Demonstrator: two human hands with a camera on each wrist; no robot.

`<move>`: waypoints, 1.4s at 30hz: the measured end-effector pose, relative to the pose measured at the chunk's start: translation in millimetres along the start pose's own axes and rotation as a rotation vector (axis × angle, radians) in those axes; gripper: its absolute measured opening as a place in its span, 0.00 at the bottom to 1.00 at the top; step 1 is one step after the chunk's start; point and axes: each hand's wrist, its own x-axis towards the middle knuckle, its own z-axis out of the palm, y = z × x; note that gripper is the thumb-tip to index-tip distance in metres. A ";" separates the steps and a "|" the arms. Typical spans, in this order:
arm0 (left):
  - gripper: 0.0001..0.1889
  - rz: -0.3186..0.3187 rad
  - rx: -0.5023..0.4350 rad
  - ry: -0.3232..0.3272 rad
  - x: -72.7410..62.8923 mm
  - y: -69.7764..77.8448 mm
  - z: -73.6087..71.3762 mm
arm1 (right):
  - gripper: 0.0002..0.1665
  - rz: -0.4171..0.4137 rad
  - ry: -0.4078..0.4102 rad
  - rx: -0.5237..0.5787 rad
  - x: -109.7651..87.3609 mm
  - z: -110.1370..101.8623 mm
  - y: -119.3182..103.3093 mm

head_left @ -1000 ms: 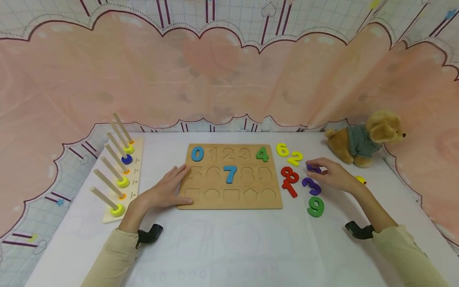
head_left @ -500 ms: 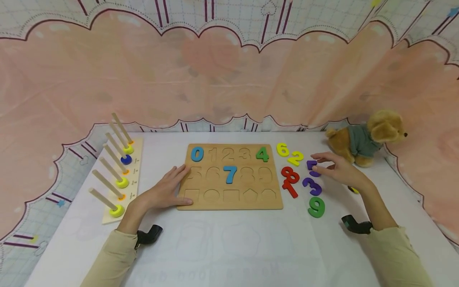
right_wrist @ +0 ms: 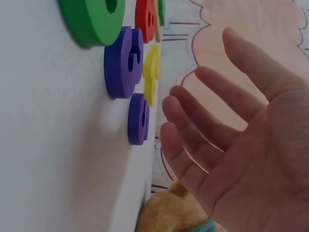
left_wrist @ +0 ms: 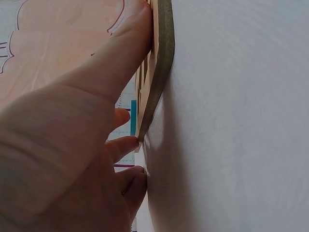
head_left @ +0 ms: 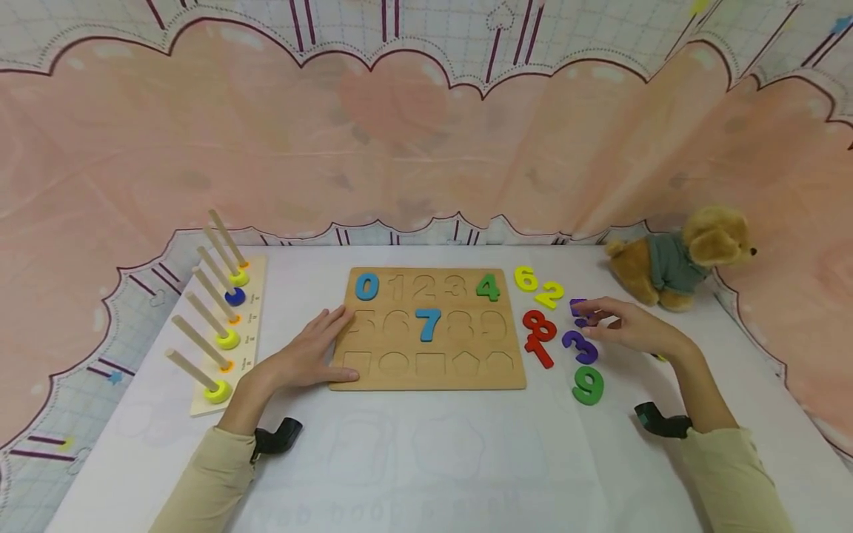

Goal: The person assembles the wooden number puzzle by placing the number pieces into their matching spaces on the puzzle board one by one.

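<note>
Still resting the left hand [head_left: 303, 352] with extended fingers on the left edge of the wooden board [head_left: 380, 377]; bringing the right hand [head_left: 626, 326] back over the purple 5 [right_wrist: 136, 119] after easing away, bending fingers loosely, holding nothing; leaving the 5 lying on the white table [head_left: 400, 459] beyond the purple 3 [right_wrist: 118, 77]; keeping just the blue 0 [head_left: 360, 286], green 4 [head_left: 491, 289] and blue 7 [head_left: 429, 327] on the board, so adding no number yet.

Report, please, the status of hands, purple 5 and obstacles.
Left hand on puzzle board. Right hand empty, over purple 5. Purple 3 close by, possible snag.
</note>
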 end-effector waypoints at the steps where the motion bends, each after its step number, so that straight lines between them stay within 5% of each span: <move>1: 0.56 -0.001 0.000 0.000 0.1 -0.1 0.1 | 0.31 0.004 -0.021 0.008 -0.9 0.0 1.7; 16: 0.56 -0.018 -0.003 -0.010 -0.6 -1.5 0.3 | 0.31 -0.034 -0.209 0.026 -2.1 0.8 13.5; 42: 0.57 -0.006 0.014 -0.017 -0.5 -2.0 0.2 | 0.41 0.028 -0.260 -0.082 2.0 9.1 17.3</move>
